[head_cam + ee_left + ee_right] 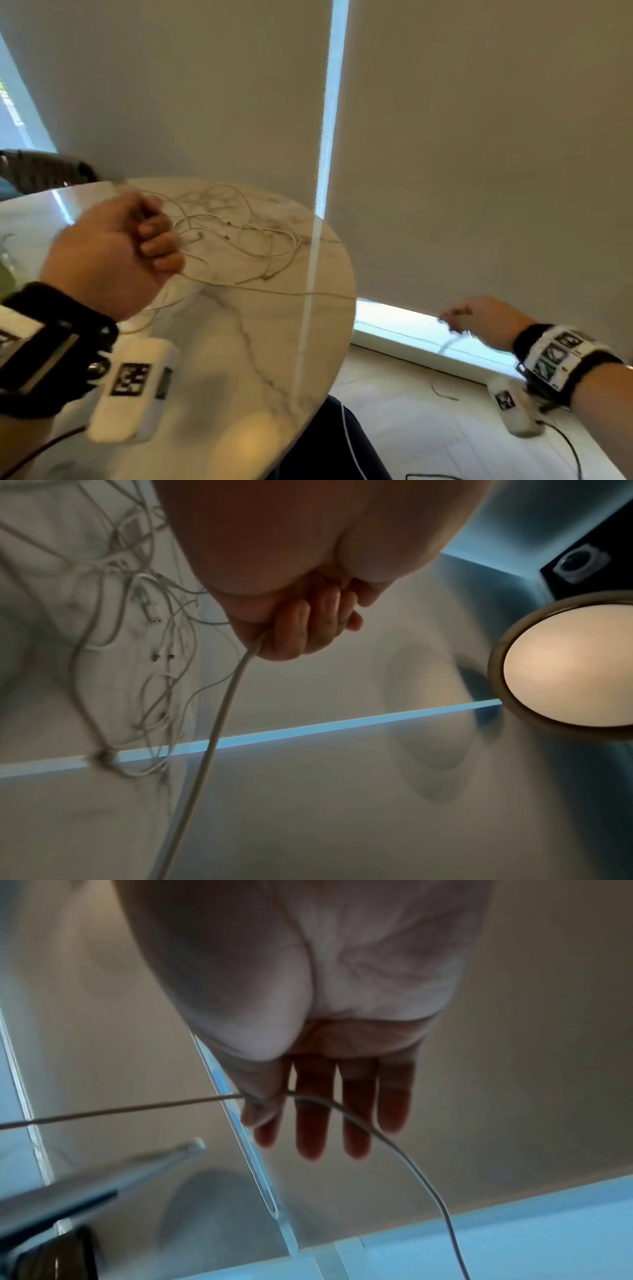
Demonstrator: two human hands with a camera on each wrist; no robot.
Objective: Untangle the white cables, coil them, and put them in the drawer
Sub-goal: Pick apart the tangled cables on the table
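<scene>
A tangle of thin white cables lies spread on the round marble table. My left hand is raised over the table's left side, its fingers curled tight round one white cable that runs from the fist. My right hand is stretched out beyond the table's right edge, above the floor. Its thumb and forefinger pinch a white cable while the other fingers stay straight. A strand runs taut from the table towards that hand. No drawer is in view.
Beige roller blinds hang behind the table, with a bright window strip below the right one. A dark chair back stands at the far left. A round ceiling lamp shows in the left wrist view. Pale floor lies to the right.
</scene>
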